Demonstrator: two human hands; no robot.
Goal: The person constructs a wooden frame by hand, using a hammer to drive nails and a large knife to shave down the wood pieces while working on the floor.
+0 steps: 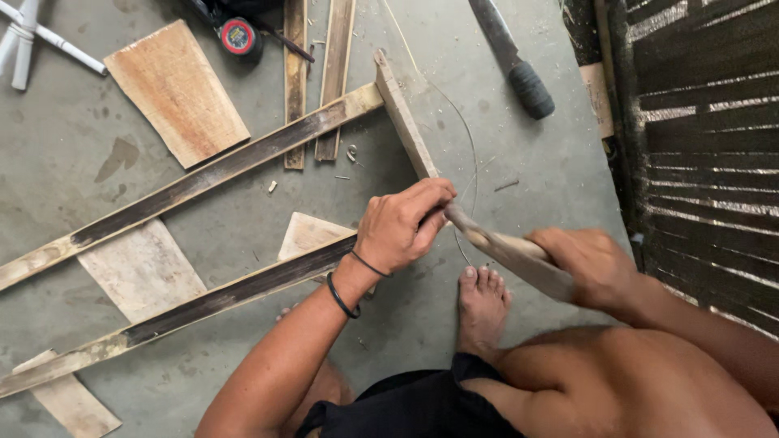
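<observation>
My left hand (pixel 403 225) is closed over the corner where a short wooden crosspiece (pixel 402 118) meets the near long dark-stained wooden slat (pixel 203 302). My right hand (pixel 590 265) grips the end of a flat wooden piece (pixel 507 250) that runs from under my left hand toward me. A thin wire (pixel 469 142) curves past the crosspiece down to the hands. The far long slat (pixel 207 176) joins the crosspiece's upper end. My bare foot (pixel 482 307) rests on the concrete floor just below the hands.
Pale wooden boards (pixel 175 91) (pixel 139 270) (pixel 69 400) lie on the floor under and beside the slats. A red tape measure (pixel 238 37), two narrow strips (pixel 335 73), a black-handled tool (pixel 519 69) and white pipes (pixel 28 34) lie at the back. A dark woven panel (pixel 706 154) stands at right.
</observation>
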